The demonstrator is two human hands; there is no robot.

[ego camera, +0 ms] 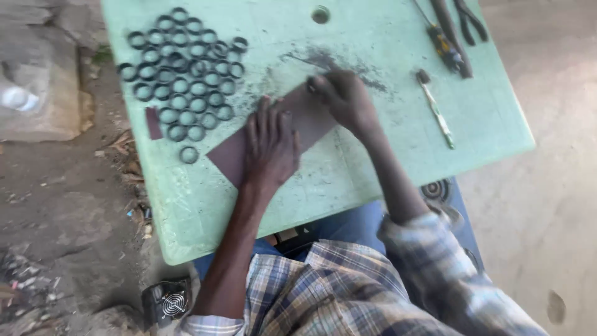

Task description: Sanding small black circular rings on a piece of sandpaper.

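1. Plainly, the left hand (270, 146) lies flat, palm down, fingers spread wide, on a brown sheet (298, 121) that rests on the green counter (348, 180).
2. The right hand (345, 96) is bent over the far end of the sheet, fingertips curled and pressing down on it; motion blur hides whether anything small sits under those fingertips, so I cannot tell.
3. The sheet runs slantwise across the middle of the counter, its near corner by the left wrist, its far end under the right hand.
4. Dark dust (323, 59) smears the counter just beyond the right hand.
5. A cluster of dark rings (180, 74) lies on the counter's far left part, packed side by side, well to the left of both hands; one ring (189, 154) sits alone nearer, just left of the sheet.
6. A small brown scrap (153, 122) lies at the left edge, beside the rings.
7. To the right of the right hand lies a thin brush (435, 109); farther off, at the far right corner, lie a screwdriver (449, 46) and pliers (469, 22).
8. A round hole (320, 14) shows in the counter near its far edge.
9. The person wears a plaid shirt (348, 286), with the right sleeve rolled above the forearm.
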